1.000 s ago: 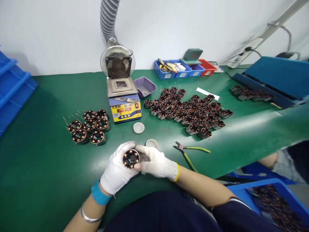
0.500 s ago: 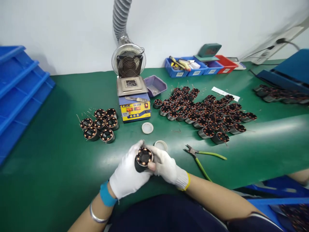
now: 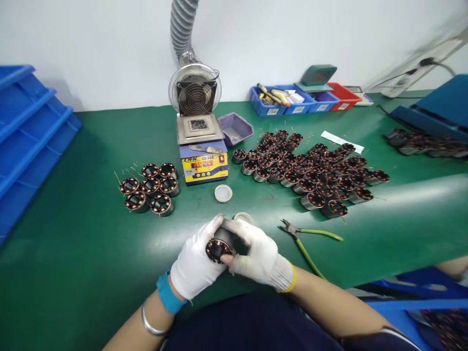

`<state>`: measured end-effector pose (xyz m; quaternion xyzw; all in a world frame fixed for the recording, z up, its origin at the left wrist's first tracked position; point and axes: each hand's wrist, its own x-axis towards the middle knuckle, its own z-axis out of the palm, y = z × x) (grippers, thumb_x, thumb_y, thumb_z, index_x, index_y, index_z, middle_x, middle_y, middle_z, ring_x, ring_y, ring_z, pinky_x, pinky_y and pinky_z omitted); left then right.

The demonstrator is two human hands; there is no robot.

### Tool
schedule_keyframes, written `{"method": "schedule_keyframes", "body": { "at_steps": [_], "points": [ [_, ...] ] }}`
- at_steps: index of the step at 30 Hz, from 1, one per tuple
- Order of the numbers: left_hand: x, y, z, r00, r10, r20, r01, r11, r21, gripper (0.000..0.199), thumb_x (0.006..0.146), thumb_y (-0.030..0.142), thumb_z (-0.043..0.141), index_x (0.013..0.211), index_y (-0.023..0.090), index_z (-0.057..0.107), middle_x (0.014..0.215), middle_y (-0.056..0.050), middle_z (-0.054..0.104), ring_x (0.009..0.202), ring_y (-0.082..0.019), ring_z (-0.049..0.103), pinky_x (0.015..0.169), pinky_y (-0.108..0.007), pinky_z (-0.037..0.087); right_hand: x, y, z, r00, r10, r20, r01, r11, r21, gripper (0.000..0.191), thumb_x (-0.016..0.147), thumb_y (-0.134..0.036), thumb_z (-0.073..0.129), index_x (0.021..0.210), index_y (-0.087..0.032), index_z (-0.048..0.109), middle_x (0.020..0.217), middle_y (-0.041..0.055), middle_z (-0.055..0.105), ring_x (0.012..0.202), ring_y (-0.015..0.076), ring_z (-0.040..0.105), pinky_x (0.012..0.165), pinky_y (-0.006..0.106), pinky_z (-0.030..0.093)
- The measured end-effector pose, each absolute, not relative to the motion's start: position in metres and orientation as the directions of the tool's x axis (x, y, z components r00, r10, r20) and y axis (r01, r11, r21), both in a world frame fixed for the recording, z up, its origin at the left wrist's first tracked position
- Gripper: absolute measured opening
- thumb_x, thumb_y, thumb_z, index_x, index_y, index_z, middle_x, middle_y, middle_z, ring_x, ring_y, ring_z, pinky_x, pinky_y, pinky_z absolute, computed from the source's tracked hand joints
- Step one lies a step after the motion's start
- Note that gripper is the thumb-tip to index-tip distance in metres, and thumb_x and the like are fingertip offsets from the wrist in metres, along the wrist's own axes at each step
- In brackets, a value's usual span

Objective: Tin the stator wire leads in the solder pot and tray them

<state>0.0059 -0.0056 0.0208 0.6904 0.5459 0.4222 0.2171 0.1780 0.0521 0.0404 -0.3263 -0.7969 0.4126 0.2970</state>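
Observation:
A motor stator (image 3: 224, 240), a dark metal ring with copper windings inside, is gripped between my two white-gloved hands. My left hand (image 3: 197, 261) wraps its left side, and my right hand (image 3: 256, 251) holds the right side with the bare thumb tip at the rim. The stator is tilted, its wound end facing me. Beyond the hands stands a small white dish (image 3: 223, 193); a second white dish (image 3: 243, 218) is partly covered by my right hand. Side cutters (image 3: 298, 230) with green handles lie spread on the bench to the right.
Several stators (image 3: 150, 185) stand in a group at left, and a larger group (image 3: 303, 170) stands at right. Behind is a solder pot (image 3: 204, 165) under a fume hose (image 3: 183, 27), beside a purple tray (image 3: 239, 124). Blue crates (image 3: 32, 141) are stacked at left; parts bins (image 3: 268, 108) line the back.
The stator has been tipped so its wound end turns down toward me, its outer side now showing. Both hands shifted slightly with it. The solder pot's display digits differ.

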Motion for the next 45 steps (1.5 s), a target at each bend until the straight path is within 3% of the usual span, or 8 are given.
{"method": "schedule_keyframes", "body": {
  "at_steps": [4,12,15,19,27,36,40,45],
  "points": [
    [0.008,-0.002,0.023,-0.005,0.933,0.361,0.731,-0.243,0.638,0.050,0.081,0.022,0.052,0.130,0.013,0.052,0.118,-0.015,0.069,0.099,-0.026,0.070,0.084,-0.036,0.059,0.182,0.051,0.042,-0.592,0.681,0.431,0.355,0.700,-0.619,0.061,0.080,-0.044,0.067,0.132,-0.016,0.053,0.104,0.0140,0.066,0.098,0.0261,0.064,0.092,0.043,0.052],
    [-0.032,-0.013,0.058,0.263,0.907,-0.330,0.368,0.221,0.903,0.022,0.079,0.037,0.060,0.062,0.025,0.067,0.051,0.000,0.060,0.042,-0.017,0.056,0.043,-0.029,0.049,0.184,0.058,0.045,-0.533,0.732,0.425,0.396,0.660,-0.639,0.058,0.081,-0.045,0.066,0.132,-0.020,0.052,0.103,0.0106,0.066,0.091,0.0216,0.064,0.082,0.035,0.054],
    [-0.053,-0.022,0.067,0.302,0.944,-0.135,0.088,0.113,0.990,0.039,0.073,0.054,0.068,0.046,0.026,0.060,0.042,-0.003,0.055,0.046,-0.021,0.058,0.052,-0.036,0.054,0.187,0.060,0.047,-0.472,0.783,0.406,0.399,0.600,-0.693,0.056,0.081,-0.044,0.067,0.130,-0.019,0.054,0.099,0.0084,0.065,0.084,0.0186,0.063,0.075,0.031,0.053],
    [-0.041,-0.009,0.067,-0.121,0.982,-0.146,0.108,0.159,0.981,0.034,0.068,0.052,0.076,0.080,0.020,0.070,0.068,-0.005,0.068,0.053,-0.018,0.059,0.049,-0.029,0.050,0.185,0.060,0.046,-0.446,0.804,0.394,0.366,0.565,-0.739,0.058,0.080,-0.045,0.068,0.129,-0.018,0.055,0.098,0.0080,0.065,0.082,0.0177,0.062,0.074,0.030,0.052],
    [0.007,-0.003,0.058,-0.165,0.961,-0.220,0.254,0.257,0.932,0.037,0.082,0.043,0.063,0.056,0.019,0.051,0.050,0.004,0.046,0.048,-0.009,0.042,0.044,-0.021,0.037,0.181,0.059,0.045,-0.452,0.830,0.327,0.379,0.510,-0.772,0.057,0.080,-0.047,0.067,0.128,-0.019,0.056,0.101,0.0085,0.066,0.087,0.0191,0.064,0.079,0.032,0.054],
    [0.011,-0.008,0.058,-0.247,0.962,-0.116,0.189,0.165,0.968,0.024,0.068,0.037,0.078,0.073,0.018,0.065,0.068,-0.001,0.066,0.061,-0.015,0.060,0.056,-0.025,0.053,0.181,0.068,0.062,-0.450,0.838,0.308,0.414,0.501,-0.760,0.057,0.077,-0.048,0.069,0.125,-0.020,0.059,0.102,0.0074,0.067,0.089,0.0196,0.064,0.080,0.031,0.053],
    [0.006,-0.011,0.049,-0.285,0.958,-0.006,0.239,0.077,0.968,0.053,0.070,0.040,0.078,0.114,0.016,0.061,0.098,-0.008,0.071,0.075,-0.019,0.066,0.066,-0.030,0.058,0.172,0.112,0.092,-0.394,0.847,0.357,0.536,0.528,-0.659,0.057,0.075,-0.043,0.070,0.124,-0.018,0.060,0.108,0.0070,0.067,0.096,0.0202,0.064,0.088,0.033,0.052],
    [0.004,-0.009,0.038,-0.144,0.980,0.139,0.501,-0.049,0.864,0.053,0.080,0.045,0.068,0.122,0.015,0.057,0.107,-0.011,0.069,0.083,-0.021,0.068,0.077,-0.037,0.058,0.136,0.207,0.139,-0.445,0.779,0.441,0.697,0.611,-0.376,0.060,0.078,-0.041,0.065,0.128,-0.010,0.056,0.118,0.0103,0.062,0.110,0.0248,0.058,0.096,0.038,0.046]
  ]
}}
